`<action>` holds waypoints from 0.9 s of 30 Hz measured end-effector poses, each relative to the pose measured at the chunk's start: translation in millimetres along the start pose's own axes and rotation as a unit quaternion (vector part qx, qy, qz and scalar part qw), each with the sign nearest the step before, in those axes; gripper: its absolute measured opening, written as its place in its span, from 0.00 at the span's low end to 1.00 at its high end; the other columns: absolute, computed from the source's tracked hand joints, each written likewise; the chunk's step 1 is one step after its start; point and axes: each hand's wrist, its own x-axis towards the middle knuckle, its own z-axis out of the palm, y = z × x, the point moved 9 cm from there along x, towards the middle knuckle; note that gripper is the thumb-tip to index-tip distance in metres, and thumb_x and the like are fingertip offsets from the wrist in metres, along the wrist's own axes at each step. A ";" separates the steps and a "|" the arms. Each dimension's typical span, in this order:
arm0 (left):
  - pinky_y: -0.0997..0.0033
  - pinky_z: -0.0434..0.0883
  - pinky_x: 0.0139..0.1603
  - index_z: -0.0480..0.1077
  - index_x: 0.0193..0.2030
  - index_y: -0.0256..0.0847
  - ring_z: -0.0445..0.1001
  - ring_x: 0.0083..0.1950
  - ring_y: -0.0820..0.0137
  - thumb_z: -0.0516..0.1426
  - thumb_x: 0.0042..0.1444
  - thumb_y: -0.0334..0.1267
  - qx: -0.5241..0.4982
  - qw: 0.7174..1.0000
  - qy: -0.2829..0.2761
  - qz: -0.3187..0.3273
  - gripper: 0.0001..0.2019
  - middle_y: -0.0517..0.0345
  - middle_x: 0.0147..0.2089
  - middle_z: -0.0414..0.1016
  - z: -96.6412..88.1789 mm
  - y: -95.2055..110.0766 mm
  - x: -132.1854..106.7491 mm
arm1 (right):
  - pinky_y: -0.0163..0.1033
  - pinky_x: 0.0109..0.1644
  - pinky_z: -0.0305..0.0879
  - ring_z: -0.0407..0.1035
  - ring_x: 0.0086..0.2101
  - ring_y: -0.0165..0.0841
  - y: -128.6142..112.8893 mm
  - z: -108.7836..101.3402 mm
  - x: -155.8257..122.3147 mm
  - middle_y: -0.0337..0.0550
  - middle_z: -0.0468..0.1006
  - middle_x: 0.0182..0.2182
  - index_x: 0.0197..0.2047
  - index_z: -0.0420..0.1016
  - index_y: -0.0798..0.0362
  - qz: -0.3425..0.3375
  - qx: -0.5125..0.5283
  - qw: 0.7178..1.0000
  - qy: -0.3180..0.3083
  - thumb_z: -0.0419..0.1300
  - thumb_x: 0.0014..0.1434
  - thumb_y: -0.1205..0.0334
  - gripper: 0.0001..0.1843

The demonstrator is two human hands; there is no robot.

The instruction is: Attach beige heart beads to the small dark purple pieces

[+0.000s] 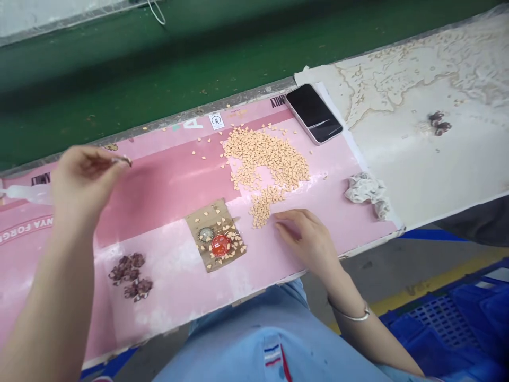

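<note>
My left hand [85, 178] is raised over the left part of the pink sheet, thumb and fingertips pinched on a small dark piece [124, 161] whose kind I cannot make out. My right hand [308, 239] is low beside the near end of a pile of tiny tan heart-shaped pieces [270, 156], its thumb and forefinger close together; whatever they hold is too small to see. Between the hands lies a brown board [212, 263] with scattered hearts, a red bottle cap [220, 244] and a greyish round cap [205, 234]. Several dark brown flower-like pieces [131, 271] lie below my left hand.
A phone [314, 114] lies at the back right of the pink sheet. Crumpled white tissue [368, 193] is near the right edge. More dark pieces [439, 123] rest on the pale sheet beyond. A white bottle [34, 193] is partly behind my left wrist. Blue crates [445, 323] stand below right.
</note>
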 end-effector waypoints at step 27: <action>0.67 0.78 0.43 0.78 0.45 0.44 0.80 0.38 0.68 0.62 0.66 0.34 0.041 0.881 -0.172 0.438 0.03 0.59 0.38 0.84 -13.1 85.3 -194.9 | 0.34 0.33 0.74 0.79 0.31 0.31 -53.0 14.2 30.2 0.37 0.84 0.31 0.39 0.64 0.46 0.090 0.443 0.890 -0.063 0.67 0.63 0.66 0.13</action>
